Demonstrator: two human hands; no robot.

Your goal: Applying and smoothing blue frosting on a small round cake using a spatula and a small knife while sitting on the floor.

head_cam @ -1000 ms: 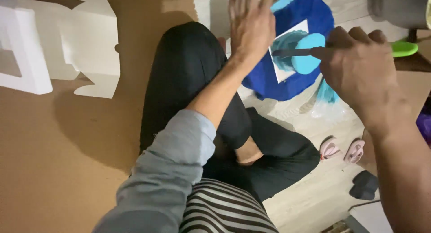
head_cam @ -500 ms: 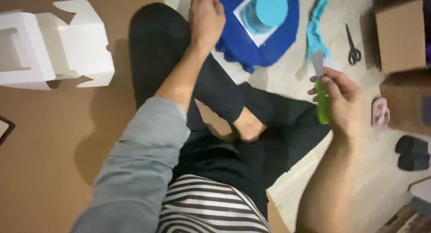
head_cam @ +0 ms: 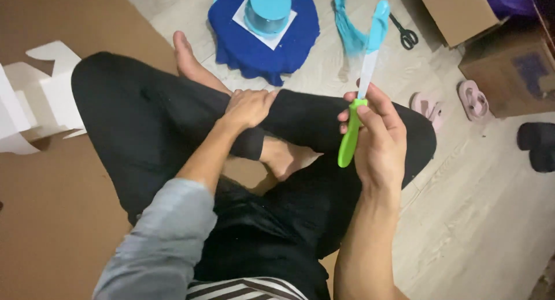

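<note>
Right hand (head_cam: 378, 141): my fingers clenched round the green handle of the knife (head_cam: 361, 86), frame centre-right.
Blade: blue-smeared, pointing up.
Handling: judged light, stiff; grip handle only.
Left hand (head_cam: 248, 106): resting on my shin, holding nothing.

Pale wood-plank floor (head_cam: 491, 219); brown cardboard sheet (head_cam: 52, 219) flat at left, white folded box (head_cam: 34, 97) on it; dark blue cloth (head_cam: 260, 40) at top, white paper and light blue round cake (head_cam: 267, 10) on top; black scissors (head_cam: 404, 34) beside; cardboard boxes (head_cam: 497, 51) top right; pink slippers (head_cam: 471, 100) near; dark slippers (head_cam: 537, 144) right edge.
</note>
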